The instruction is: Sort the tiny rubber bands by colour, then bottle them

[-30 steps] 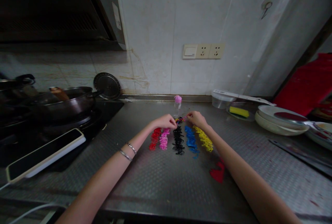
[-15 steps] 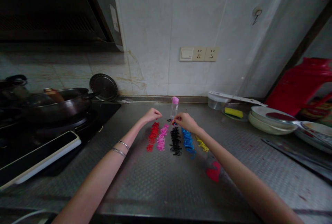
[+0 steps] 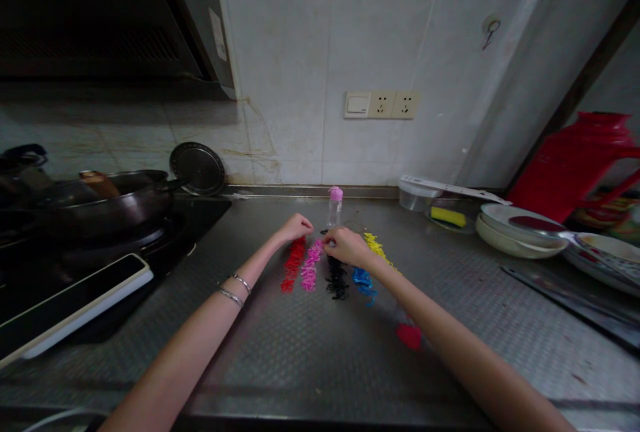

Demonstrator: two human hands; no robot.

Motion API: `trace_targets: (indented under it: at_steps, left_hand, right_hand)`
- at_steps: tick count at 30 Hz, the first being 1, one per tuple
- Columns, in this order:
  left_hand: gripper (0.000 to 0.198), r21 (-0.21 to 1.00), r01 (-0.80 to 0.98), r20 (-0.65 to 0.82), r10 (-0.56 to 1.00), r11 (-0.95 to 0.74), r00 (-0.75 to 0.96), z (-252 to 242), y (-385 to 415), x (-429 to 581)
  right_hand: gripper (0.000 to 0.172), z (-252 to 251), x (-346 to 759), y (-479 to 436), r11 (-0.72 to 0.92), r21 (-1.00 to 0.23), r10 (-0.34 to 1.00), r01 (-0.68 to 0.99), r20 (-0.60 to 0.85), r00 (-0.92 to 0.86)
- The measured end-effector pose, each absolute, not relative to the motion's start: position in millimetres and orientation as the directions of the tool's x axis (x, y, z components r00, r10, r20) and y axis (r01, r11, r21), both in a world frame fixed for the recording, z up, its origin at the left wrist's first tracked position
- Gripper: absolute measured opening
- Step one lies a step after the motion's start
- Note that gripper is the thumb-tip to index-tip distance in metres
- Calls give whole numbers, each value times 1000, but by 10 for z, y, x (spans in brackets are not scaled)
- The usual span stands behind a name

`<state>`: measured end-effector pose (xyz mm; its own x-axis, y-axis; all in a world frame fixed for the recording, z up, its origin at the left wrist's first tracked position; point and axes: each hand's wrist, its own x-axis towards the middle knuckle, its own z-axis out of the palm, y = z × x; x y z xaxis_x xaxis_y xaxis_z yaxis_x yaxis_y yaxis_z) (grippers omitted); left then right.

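Small rubber bands lie in sorted rows on the steel counter [image 3: 310,352]: red [image 3: 293,265], pink [image 3: 310,267], black [image 3: 337,280], blue [image 3: 363,280] and yellow [image 3: 374,245]. My left hand [image 3: 296,227] is closed in a pinch at the far end of the red row. My right hand [image 3: 345,247], fingers closed, rests over the tops of the black and pink rows and hides part of the blue row. What either hand pinches is too small to see. A small clear bottle with a pink cap [image 3: 335,205] stands just behind the rows.
A red heart-shaped piece [image 3: 410,336] lies under my right forearm. Left: a stove with a dark pan [image 3: 100,202], a lid [image 3: 197,169] and a phone [image 3: 75,305]. Right: a plastic tub [image 3: 417,195], a yellow sponge [image 3: 449,216], stacked bowls [image 3: 520,232], a red jug [image 3: 570,159].
My right hand has moved left from the yellow row to over the black and pink rows. My left hand has shifted left to the top of the red row. The view panned slightly.
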<state>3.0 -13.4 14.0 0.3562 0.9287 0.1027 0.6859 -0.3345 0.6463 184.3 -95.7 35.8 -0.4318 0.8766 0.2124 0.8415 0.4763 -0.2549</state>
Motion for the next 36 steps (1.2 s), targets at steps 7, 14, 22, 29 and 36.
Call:
trace_targets:
  at_steps: [7, 14, 22, 29, 36]
  left_hand:
    - [26, 471, 777, 142, 905, -418, 400, 95, -64, 175]
    - [22, 406, 806, 111, 898, -432, 425, 99, -38, 344]
    - [19, 433, 824, 89, 927, -365, 364, 106, -54, 403]
    - [18, 427, 820, 124, 923, -381, 365, 79, -10, 365]
    - [19, 511, 769, 173, 923, -383, 344, 174, -51, 240]
  right_hand:
    - [24, 447, 2255, -762, 296, -306, 936, 905, 281, -211]
    - [26, 296, 2438, -692, 236, -297, 947, 925, 282, -152]
    - [25, 268, 2506, -677, 196, -320, 957, 927, 267, -110]
    - [25, 243, 2527, -653, 203, -313, 956, 928, 266, -120]
    - [26, 224, 2509, -650, 238, -323, 950, 916, 275, -149]
